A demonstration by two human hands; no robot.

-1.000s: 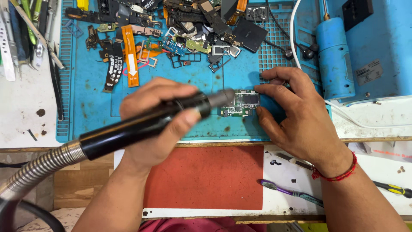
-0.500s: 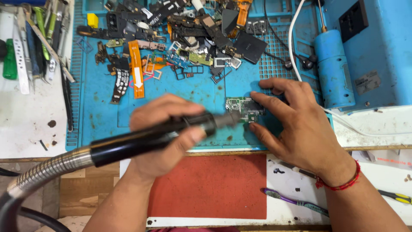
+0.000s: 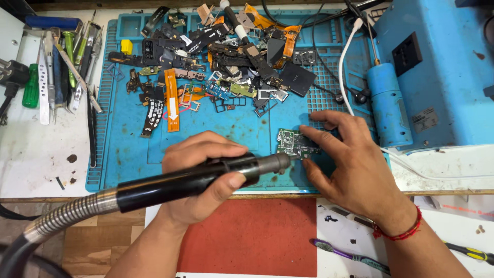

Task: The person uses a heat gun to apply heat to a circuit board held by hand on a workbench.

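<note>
Head cam: left hand (image 3: 206, 177) wrapped tight round grinder handpiece (image 3: 200, 177), right hand (image 3: 355, 162) fingers spread, pinning circuit board (image 3: 296, 144) mid-frame. Tip could skid onto fingertips (image 3: 309, 166) w/ weak hold imo.

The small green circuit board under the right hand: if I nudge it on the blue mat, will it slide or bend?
The circuit board looks thin, flat and rigid, so probably light and stiff. It lies flat on the blue mat, so it likely won't roll or tip. The right hand pins it with fingertips, suggesting it would shift otherwise.

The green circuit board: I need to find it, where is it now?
In the head view, the green circuit board lies on the blue mat, right of centre, under the right hand fingers.
</note>
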